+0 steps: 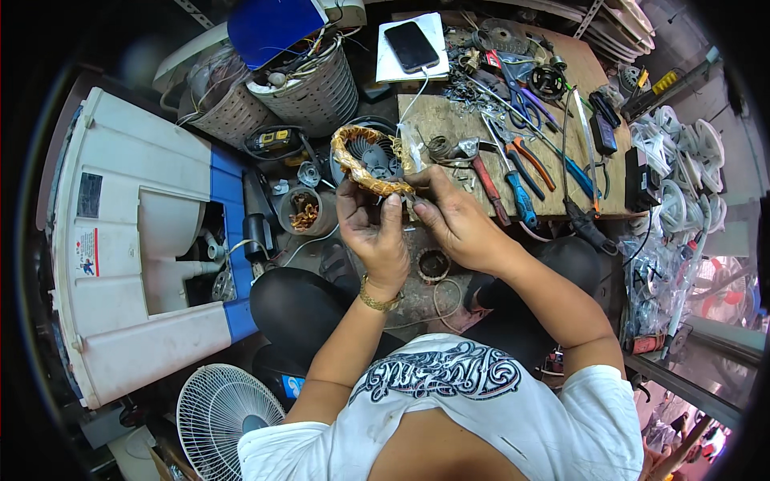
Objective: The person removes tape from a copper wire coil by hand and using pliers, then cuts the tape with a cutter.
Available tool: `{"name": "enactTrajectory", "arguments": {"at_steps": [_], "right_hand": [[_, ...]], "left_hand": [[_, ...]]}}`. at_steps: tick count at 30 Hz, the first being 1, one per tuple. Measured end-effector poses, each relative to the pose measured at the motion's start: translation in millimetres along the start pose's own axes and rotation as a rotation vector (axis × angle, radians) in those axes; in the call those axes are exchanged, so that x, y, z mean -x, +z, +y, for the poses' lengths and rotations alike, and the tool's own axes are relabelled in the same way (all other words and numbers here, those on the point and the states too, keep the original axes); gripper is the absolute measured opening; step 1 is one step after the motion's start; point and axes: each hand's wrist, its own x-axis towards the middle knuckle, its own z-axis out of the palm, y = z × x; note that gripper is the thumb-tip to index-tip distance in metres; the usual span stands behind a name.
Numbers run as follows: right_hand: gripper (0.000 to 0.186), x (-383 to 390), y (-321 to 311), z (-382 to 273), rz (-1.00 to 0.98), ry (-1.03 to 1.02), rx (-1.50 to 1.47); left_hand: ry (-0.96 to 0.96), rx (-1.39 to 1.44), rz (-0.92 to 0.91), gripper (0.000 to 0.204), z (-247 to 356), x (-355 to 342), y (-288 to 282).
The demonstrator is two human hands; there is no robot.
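A ring-shaped copper coil winding [345, 147], bound with cord or tape, is held up in front of me. My left hand [370, 236] pinches its near edge between thumb and fingers. At the same near edge, my right hand [455, 223] has thumb and forefinger closed on a small dark piece, too small to make out. Through and behind the ring shows a grey finned round part [375, 154]. A tub with copper-coloured scraps [305, 212] stands left of my left hand. Beyond my right hand lies a hammer with a red handle [488, 188].
The wooden board [433, 116] at right carries pliers [521, 154], blue-handled scissors [523, 104], screwdrivers and loose hardware. A phone [411, 46] lies on white paper at the back. Baskets [309, 92] stand back left, a white-and-blue casing [112, 216] left, a fan [224, 417] lower left.
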Motion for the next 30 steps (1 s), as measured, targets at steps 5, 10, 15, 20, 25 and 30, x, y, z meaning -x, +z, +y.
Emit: {"name": "enactTrajectory", "arguments": {"at_steps": [5, 10, 15, 20, 25, 30], "right_hand": [[0.030, -4, 10, 3, 0.054, -0.008, 0.140], [0.024, -9, 5, 8, 0.006, 0.027, 0.253], [0.037, -7, -14, 17, -0.147, 0.213, -0.134], [0.027, -6, -18, 26, -0.174, 0.175, -0.255], [0.032, 0, -17, 21, -0.117, 0.185, -0.089], [0.039, 5, -51, 2, -0.144, 0.174, 0.095]], "left_hand": [[0.021, -0.046, 0.053, 0.046, -3, -3, 4], [-0.204, 0.128, 0.001, 0.045, -5, -16, -7], [-0.540, 0.234, -0.160, 0.045, -1, -30, -18], [-0.691, 0.330, -0.321, 0.043, 0, -39, -29], [-0.636, 0.335, -0.286, 0.042, -1, -35, -24], [-0.593, 0.235, -0.248, 0.044, -6, -34, -24]]}}
